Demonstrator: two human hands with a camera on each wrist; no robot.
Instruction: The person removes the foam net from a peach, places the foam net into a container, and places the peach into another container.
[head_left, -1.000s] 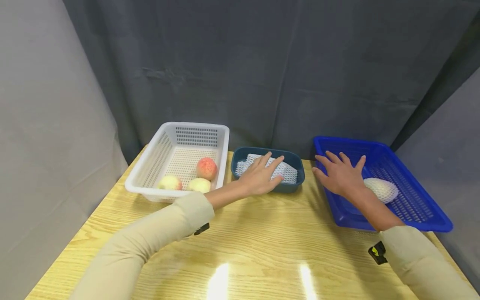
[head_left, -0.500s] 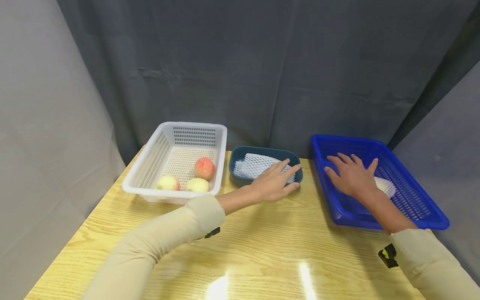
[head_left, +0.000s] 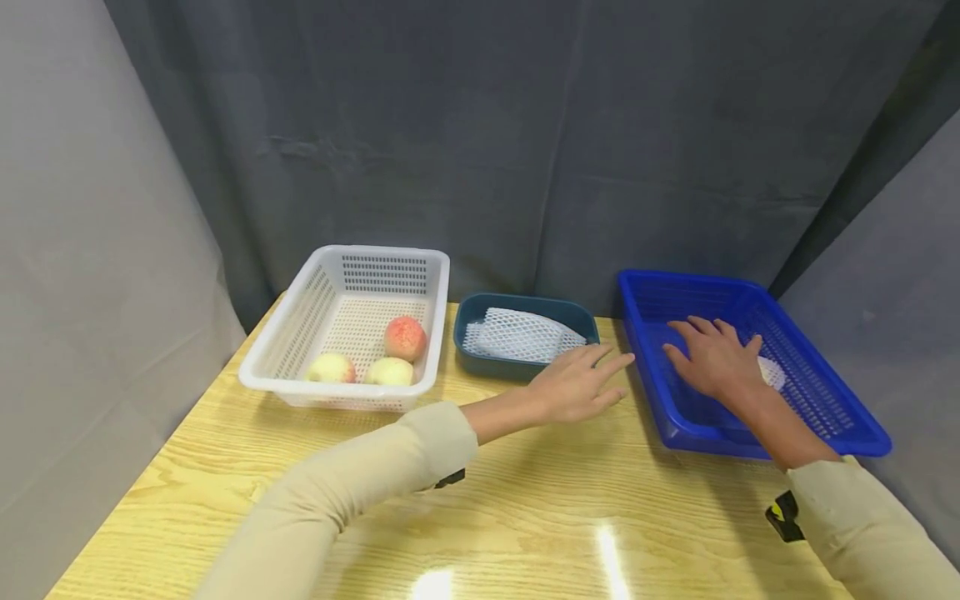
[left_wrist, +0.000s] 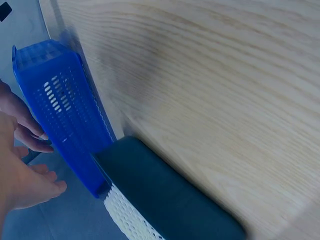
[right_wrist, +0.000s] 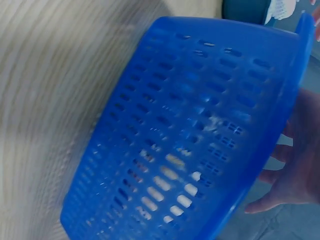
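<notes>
In the head view my left hand (head_left: 581, 387) hovers between the dark teal tray (head_left: 501, 367) and the blue basket (head_left: 705, 442), fingers extended and holding nothing. White foam net sleeves (head_left: 521, 335) lie in the tray. My right hand (head_left: 714, 358) is over the blue basket, its fingers spread and relaxed. Partly behind its wrist, a white netted bundle (head_left: 772, 372) lies in that basket; what the net covers cannot be told. Through the slots of the blue basket (right_wrist: 165, 120), pale patches show in the right wrist view.
At the left stands a white basket (head_left: 382, 275) with a red peach (head_left: 405, 338) and two pale yellow peaches, one peach (head_left: 332, 367) left of the other peach (head_left: 389, 372). All rest on a wooden table (head_left: 525, 508). A dark curtain (head_left: 480, 142) hangs behind.
My left hand has moved right and nearer to me, off the tray, uncovering the foam nets. My right hand has shifted slightly right, hiding more of the netted bundle.
</notes>
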